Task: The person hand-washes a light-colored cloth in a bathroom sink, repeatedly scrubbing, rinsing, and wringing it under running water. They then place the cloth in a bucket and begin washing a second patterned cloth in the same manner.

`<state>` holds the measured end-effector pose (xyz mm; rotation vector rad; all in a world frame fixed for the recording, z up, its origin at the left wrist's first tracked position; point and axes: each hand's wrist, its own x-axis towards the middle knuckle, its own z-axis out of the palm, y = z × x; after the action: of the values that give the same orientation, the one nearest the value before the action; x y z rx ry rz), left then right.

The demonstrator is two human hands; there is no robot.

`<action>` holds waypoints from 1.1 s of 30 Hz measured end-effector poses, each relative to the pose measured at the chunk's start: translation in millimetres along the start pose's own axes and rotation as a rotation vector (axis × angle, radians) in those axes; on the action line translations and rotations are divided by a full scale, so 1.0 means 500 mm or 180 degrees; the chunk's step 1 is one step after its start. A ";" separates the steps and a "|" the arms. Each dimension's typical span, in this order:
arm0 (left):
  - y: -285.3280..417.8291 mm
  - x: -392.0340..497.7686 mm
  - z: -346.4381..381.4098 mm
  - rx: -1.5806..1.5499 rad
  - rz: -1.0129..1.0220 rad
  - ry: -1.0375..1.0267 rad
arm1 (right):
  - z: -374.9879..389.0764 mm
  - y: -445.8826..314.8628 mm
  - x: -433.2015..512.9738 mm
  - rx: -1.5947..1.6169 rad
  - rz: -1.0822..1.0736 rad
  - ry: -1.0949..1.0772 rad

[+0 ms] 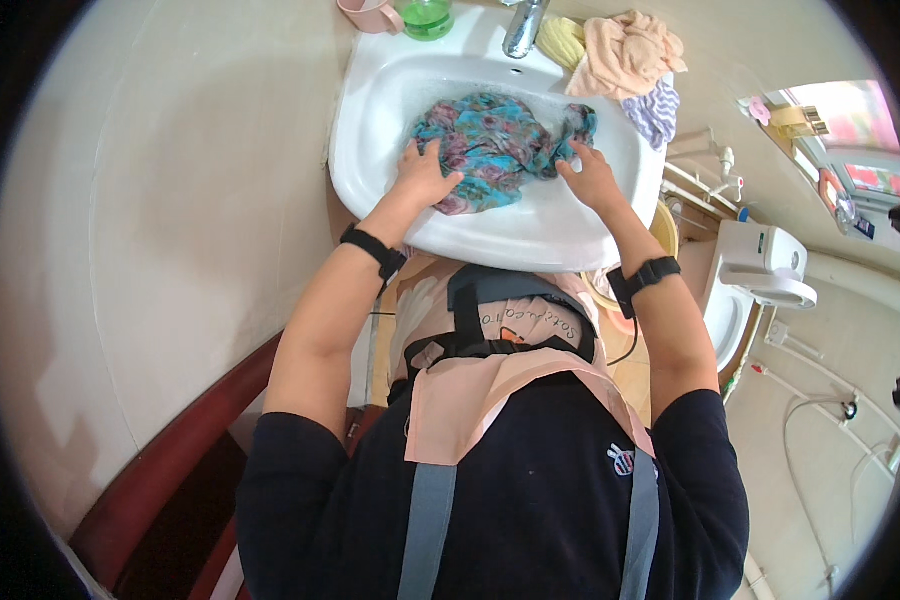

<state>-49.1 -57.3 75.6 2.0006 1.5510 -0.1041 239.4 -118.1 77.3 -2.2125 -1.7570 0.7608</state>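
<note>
A wet blue floral cloth (487, 142) lies bunched in a white washbasin (540, 247), with suds around its far edge. My left hand (424, 176) rests at the cloth's near left side, fingers spread, with fingertips at or on the fabric. At the right, my right hand (589, 176) has its fingers apart beside a twisted end of the same cloth, the fingertips close to it or touching it. Neither hand is closed around the fabric. A black strap is on each wrist.
Behind the basin stands a chrome faucet (523, 30). A pink cup (371, 15) and a container of green liquid (426, 19) are at the back left. Peach (630, 52), yellow (562, 43) and purple-striped cloths (654, 112) hang at the back right. A toilet (727, 322) stands right.
</note>
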 end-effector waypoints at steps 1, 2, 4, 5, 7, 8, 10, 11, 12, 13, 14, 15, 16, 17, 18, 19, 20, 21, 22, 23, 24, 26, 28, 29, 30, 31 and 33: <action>0.013 0.003 0.004 0.0144 0.0115 0.0072 | 0.024 0.005 0.010 -0.0019 -0.0170 0.0270; 0.029 0.011 0.006 0.0053 -0.0057 -0.0352 | 0.042 0.004 0.022 -0.0249 0.0007 -0.0060; 0.051 0.014 0.006 0.0383 -0.0089 -0.0551 | 0.075 -0.011 0.036 -0.0493 0.0354 -0.0456; 0.064 0.019 0.012 0.0461 -0.0105 -0.0667 | 0.090 -0.020 0.041 -0.0468 0.0195 -0.0270; 0.079 0.041 0.025 0.0414 -0.0164 -0.0897 | 0.117 -0.042 0.053 -0.0490 0.0169 -0.0376; 0.083 0.055 0.034 0.0468 -0.0153 -0.0957 | 0.130 -0.054 0.058 -0.0701 0.0192 -0.0465; 0.077 0.078 0.053 0.0641 -0.0193 -0.1019 | 0.156 -0.068 0.070 -0.0799 0.0190 -0.1047; 0.076 0.093 0.065 0.0704 -0.0131 -0.1018 | 0.169 -0.068 0.083 -0.0721 0.0082 -0.1293; 0.078 0.106 0.075 0.0835 -0.0103 -0.1040 | 0.180 -0.073 0.089 -0.0988 0.0100 -0.1384; 0.075 0.134 0.086 0.0958 -0.0050 -0.1069 | 0.192 -0.069 0.104 -0.1267 0.0082 -0.1351; 0.078 0.143 0.092 0.1094 -0.0014 -0.1002 | 0.199 -0.071 0.112 -0.1442 -0.0005 -0.1408; 0.080 0.160 0.099 0.1148 0.0000 -0.0999 | 0.207 -0.068 0.127 -0.1671 -0.0108 -0.1410; 0.080 0.174 0.105 0.1202 0.0012 -0.0997 | 0.211 -0.068 0.138 -0.1589 -0.0092 -0.1393; 0.081 0.189 0.110 0.1264 0.0020 -0.1024 | 0.213 -0.067 0.150 -0.1298 -0.0163 -0.1329; 0.083 0.201 0.116 0.1270 -0.0026 -0.0963 | 0.212 -0.067 0.164 -0.1172 -0.0139 -0.1289; 0.082 0.214 0.122 0.1287 -0.0059 -0.0999 | 0.209 -0.067 0.175 -0.1123 0.0033 -0.1475; 0.079 0.234 0.123 0.1305 -0.0135 -0.1169 | 0.204 -0.067 0.190 -0.0888 -0.0082 -0.1368; 0.077 0.247 0.129 0.1297 -0.0197 -0.1326 | 0.198 -0.068 0.201 -0.0744 -0.0048 -0.1493; 0.074 0.258 0.135 0.1427 -0.0214 -0.1285 | 0.192 -0.068 0.214 -0.0580 -0.0045 -0.1624; 0.070 0.265 0.140 0.1373 -0.0172 -0.1530 | 0.186 -0.068 0.225 -0.0397 0.0215 -0.1856; 0.063 0.271 0.142 0.1318 -0.0049 -0.1563 | 0.182 -0.068 0.234 -0.0193 0.0446 -0.2089; 0.058 0.278 0.145 0.1357 0.0104 -0.1373 | 0.179 -0.067 0.247 -0.0150 0.0582 -0.2336; 0.057 0.279 0.143 0.1422 0.0072 -0.1024 | 0.184 -0.067 0.252 -0.0368 0.0340 -0.2436; 0.058 0.280 0.139 0.1439 -0.0108 -0.1293 | 0.189 -0.065 0.251 -0.0354 0.0322 -0.2352; 0.061 0.278 0.136 0.1373 -0.0177 -0.1289 | 0.197 -0.065 0.249 -0.0249 0.0237 -0.2291; 0.066 0.280 0.132 0.1408 -0.0220 -0.1365 | 0.202 -0.063 0.242 -0.0353 0.0303 -0.2303; 0.076 0.278 0.125 0.1538 -0.0272 -0.1441 | 0.211 -0.058 0.226 -0.0654 -0.0179 -0.1731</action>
<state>47.1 25.4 -16.6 2.0599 1.3952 -0.9769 177.7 -18.3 -27.2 -2.2066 -2.2156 1.3192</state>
